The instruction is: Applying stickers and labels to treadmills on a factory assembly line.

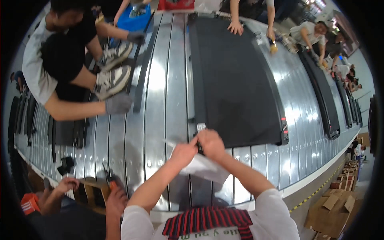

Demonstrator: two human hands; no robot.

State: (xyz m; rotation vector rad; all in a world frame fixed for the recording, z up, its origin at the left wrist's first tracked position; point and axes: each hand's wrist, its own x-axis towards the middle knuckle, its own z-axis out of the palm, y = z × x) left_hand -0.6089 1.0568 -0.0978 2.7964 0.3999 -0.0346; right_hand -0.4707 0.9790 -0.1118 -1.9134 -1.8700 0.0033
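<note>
a dark flat panel [240,80] lies on the slatted metal table [172,88], stretching from the person's hands toward twelve and two o'clock, with a small white label [201,127] at its seven o'clock corner. the person's left hand [185,154] and right hand [211,143] meet at that corner, the left toward eight o'clock of the right. the fingers of both look bent and gathered close together; whether they grip the corner or something small cannot be told, since the hands hide it. just beneath them, toward six o'clock, a white sheet [206,169] spreads over the slats; which hand, if either, has hold of it cannot be told.

at the panel's twelve o'clock end a co-worker's bare hand [236,27] rests on its surface with fingers spread, and near its one o'clock edge is a yellowish tool [273,47] at another hand. at ten o'clock a person in striped sneakers [114,82] crouches on the table, wearing grey gloves [119,105], beside a long dark rail [145,72]. at seven to eight o'clock another person's hand is at an orange-and-black tool [112,183]. further dark panels [320,92] lie at two o'clock, and cardboard [330,212] is stacked at four o'clock.
</note>
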